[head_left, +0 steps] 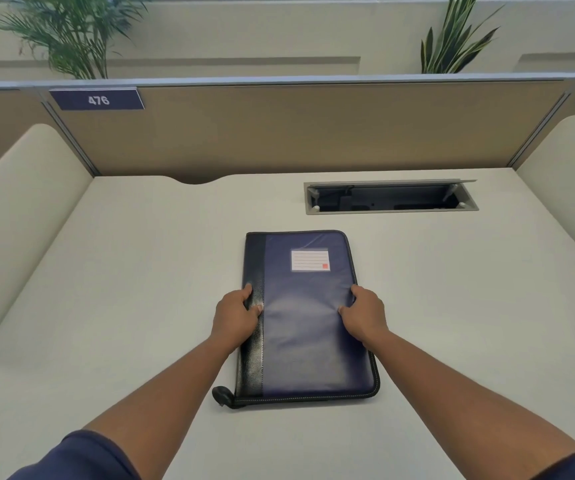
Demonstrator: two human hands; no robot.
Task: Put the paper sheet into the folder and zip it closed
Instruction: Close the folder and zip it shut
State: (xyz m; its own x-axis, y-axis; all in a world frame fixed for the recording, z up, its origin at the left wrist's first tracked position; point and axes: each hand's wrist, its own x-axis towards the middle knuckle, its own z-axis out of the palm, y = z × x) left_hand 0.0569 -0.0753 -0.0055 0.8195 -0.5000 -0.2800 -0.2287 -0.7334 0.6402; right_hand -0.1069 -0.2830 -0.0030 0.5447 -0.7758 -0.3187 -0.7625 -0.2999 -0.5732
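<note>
- Folder (pixel 308 313) lies flat on the desk (pixel 140 271) in front of us, cover side up, with its label (pixel 310 260) toward the far end and its black spine strip on our left.
- Our left hand (pixel 236 315) grips the spine edge about halfway along — thumb laid on top, fingers curled round the side.
- Our right hand (pixel 364 315) holds the opposite long edge at the same height, thumb on the cover and fingers wrapped down over the zip side.
- Paper sheet: we see none anywhere on the desk, so we judge it is already inside, though the shut cover hides any proof.
- Zip looks run all the way round; the edges we can see sit closed, and the zip pull (pixel 222 396) rests at the near left corner, just past the spine.
- By our reading the task is as good as finished — what remains is little more than letting go, or squaring the folder up.
- Beyond it, well apart, an open cable hatch (pixel 391 197) is set into the desk.
</note>
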